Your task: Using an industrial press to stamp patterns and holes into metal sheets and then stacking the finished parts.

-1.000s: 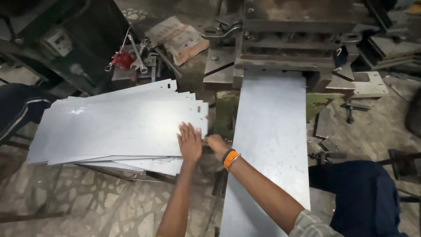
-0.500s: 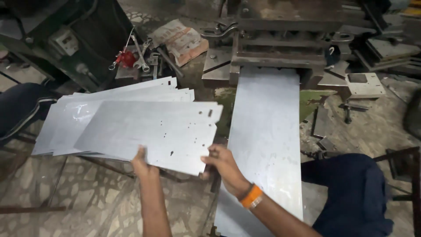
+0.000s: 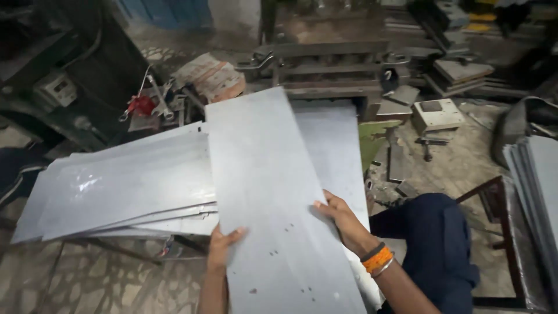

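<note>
Beside the sheet stack (image 3: 122, 189), left hand (image 3: 224, 244) and right hand (image 3: 343, 218) hold a metal sheet (image 3: 273, 203), fingers pinching its side edges.

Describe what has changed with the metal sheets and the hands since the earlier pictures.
Both hands, left hand and right hand, lifted one grey punched metal sheet off the stack of grey metal sheets and swung it lengthwise toward the dark press machine. The stack stayed put.

The lifted metal sheet (image 3: 273, 203) fills the middle. The stack of sheets (image 3: 116, 186) blocks the left side, the press machine (image 3: 325, 64) closes off the far end, and a knee (image 3: 436, 232) crowds the right. Bare floor (image 3: 70, 279) lies open at lower left.
</note>
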